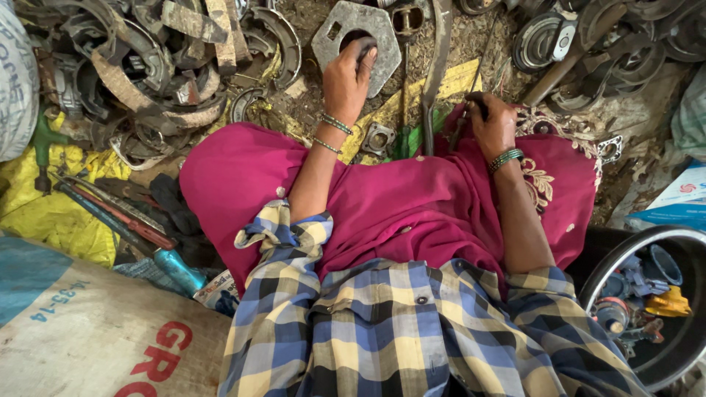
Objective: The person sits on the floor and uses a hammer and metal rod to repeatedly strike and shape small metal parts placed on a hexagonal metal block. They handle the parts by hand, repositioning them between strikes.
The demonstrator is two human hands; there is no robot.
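With the left hand (347, 77) pressing the grey hexagonal metal plate (356, 44) flat on the far ground, it seems wise to steady it before moving the dark rod (463, 126) gripped in the right hand (491, 126).

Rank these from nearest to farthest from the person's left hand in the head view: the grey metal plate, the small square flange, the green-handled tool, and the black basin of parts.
1. Grey metal plate, under the left hand, touching it.
2. Small square flange, just below the hand, toward the lap.
3. Green-handled tool, far left, on yellow sheeting.
4. Black basin, bottom right corner.
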